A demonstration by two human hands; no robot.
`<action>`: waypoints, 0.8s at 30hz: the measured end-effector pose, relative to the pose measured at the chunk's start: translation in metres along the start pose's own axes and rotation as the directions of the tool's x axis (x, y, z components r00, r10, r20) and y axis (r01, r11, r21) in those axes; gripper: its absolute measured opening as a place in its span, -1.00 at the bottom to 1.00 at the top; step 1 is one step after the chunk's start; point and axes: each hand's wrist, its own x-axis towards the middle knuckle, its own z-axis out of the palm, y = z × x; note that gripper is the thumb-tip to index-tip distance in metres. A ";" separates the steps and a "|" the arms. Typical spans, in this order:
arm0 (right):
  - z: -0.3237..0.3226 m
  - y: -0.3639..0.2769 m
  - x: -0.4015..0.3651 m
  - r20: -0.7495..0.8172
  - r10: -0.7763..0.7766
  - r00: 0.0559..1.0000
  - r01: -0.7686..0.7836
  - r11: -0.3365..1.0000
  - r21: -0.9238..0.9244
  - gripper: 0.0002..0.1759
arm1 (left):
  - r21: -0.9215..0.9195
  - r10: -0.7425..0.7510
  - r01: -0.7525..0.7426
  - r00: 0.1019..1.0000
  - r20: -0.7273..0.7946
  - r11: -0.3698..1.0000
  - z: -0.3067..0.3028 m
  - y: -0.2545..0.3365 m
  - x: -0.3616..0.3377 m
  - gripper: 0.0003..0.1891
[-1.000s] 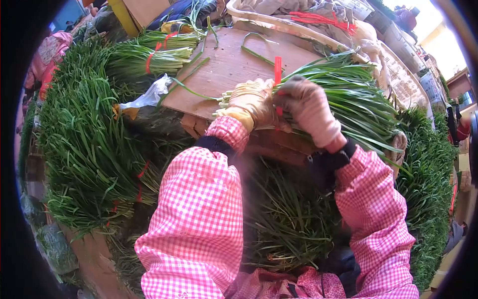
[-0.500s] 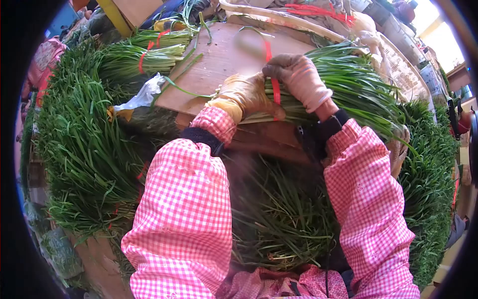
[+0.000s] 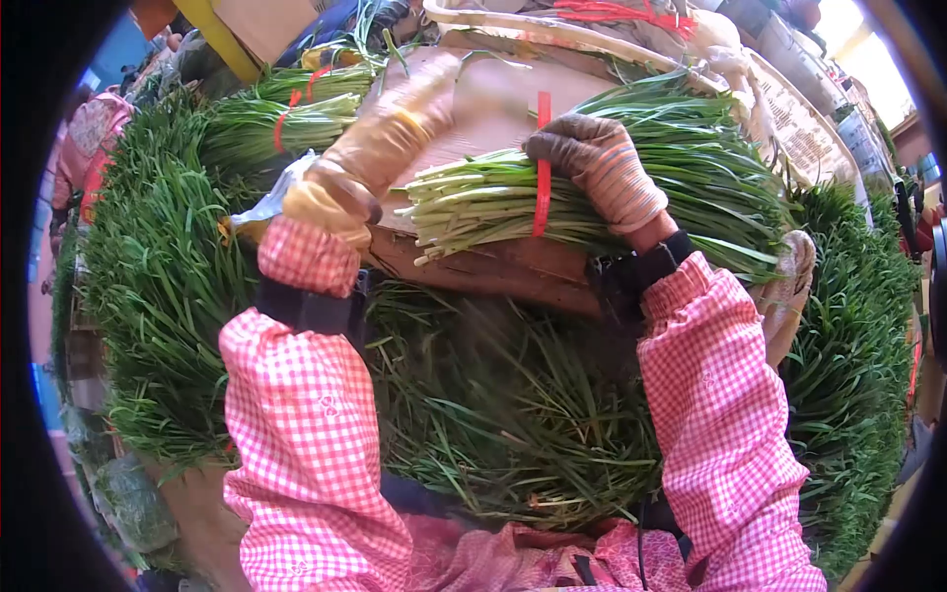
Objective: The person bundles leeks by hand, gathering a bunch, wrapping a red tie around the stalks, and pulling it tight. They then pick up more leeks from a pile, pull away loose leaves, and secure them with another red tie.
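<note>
A bundle of garlic chives (image 3: 473, 202) lies across the board with its pale cut stems toward the left and its green leaves fanned out to the right. Round the stems runs a red tie band (image 3: 544, 187), its upper end standing free above them. My right hand (image 3: 600, 170), in a soiled striped glove, is closed on the bundle's top just right of the band. Off to the left of the stems is my left hand (image 3: 370, 153) in a yellowish glove, blurred by motion, fingers stretched toward the upper right and thumb apart. It holds nothing visible.
The wooden board (image 3: 567, 74) lies under the bundle. Tied bundles (image 3: 306, 123) rest at its upper left, near a white plastic bag (image 3: 281, 192). Stacked greens (image 3: 158, 286) line the left, with more greens (image 3: 848, 375) on the right. Loose leaves (image 3: 523, 424) lie before me. Red strips (image 3: 617, 12) hang at the back.
My left hand has let go of the stem end and swung left, uncovering the stems. My right hand has stayed by the band, shifting slightly down onto the bundle.
</note>
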 end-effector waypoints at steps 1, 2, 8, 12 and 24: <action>0.002 0.001 0.000 0.002 -0.024 1.000 0.024 1.000 0.000 -0.80 | 0.126 -0.052 0.051 0.999 0.008 0.991 -0.001 -0.008 -0.005 -0.06; 0.003 0.002 0.001 0.007 -0.022 1.000 0.023 1.000 -0.018 -0.80 | 0.266 -0.133 0.122 0.991 0.022 0.956 -0.001 -0.015 -0.009 -0.06; 0.006 -0.001 -0.003 0.027 0.018 0.999 -0.014 0.989 -0.145 -0.78 | 0.549 0.028 0.074 0.984 -0.174 0.832 0.082 0.019 -0.041 0.10; 0.006 -0.003 -0.008 0.018 -0.066 0.998 0.068 0.990 -0.120 -0.78 | 0.489 0.018 0.027 0.996 -0.087 0.872 0.045 0.035 -0.029 0.18; 0.014 -0.026 -0.016 0.112 -0.303 0.946 0.318 0.807 -0.498 -0.76 | 0.056 0.180 -0.176 0.980 -0.090 0.983 0.078 0.018 -0.005 -0.32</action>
